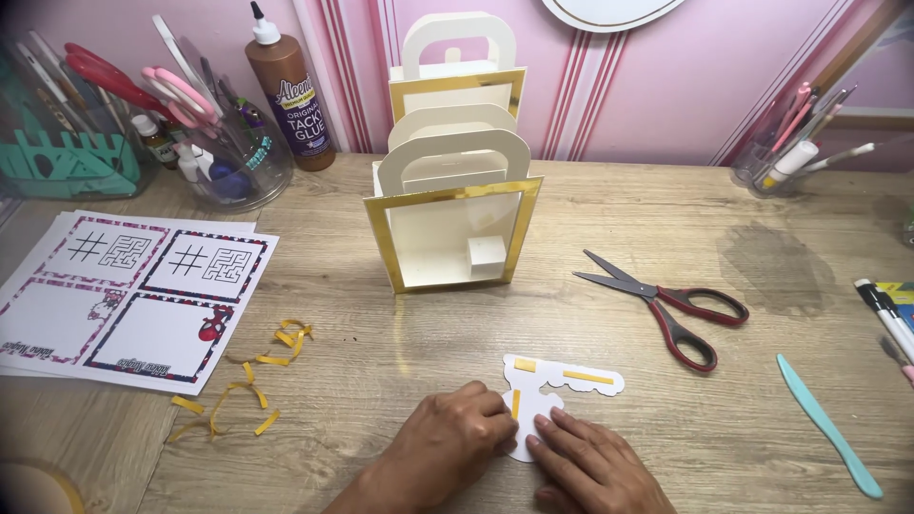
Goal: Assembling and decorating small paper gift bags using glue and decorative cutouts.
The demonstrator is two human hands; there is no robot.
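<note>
While the left hand (447, 438) pinched a yellow tape strip (516, 404) on the white cloud-shaped paper cutout (552, 385), the right hand (595, 466) pressed flat fingers (557, 436) on it, low on the wooden surface (381, 362).

Scissors (666, 300) right of paper bag (452, 224)

A white paper cutout (557, 381) is showing yellow tape strips (587, 378). The cream paper bag (452, 224) is wearing a shiny gold border. The scissors (666, 300) are showing red and black handles beside a turquoise paper knife (826, 425). Printed sheets (133, 295) are carrying black mazes and patterned borders. Yellow scraps (243, 385) are lying on the pale wood-grain desk (381, 381), against a pink striped wall (619, 86).
</note>
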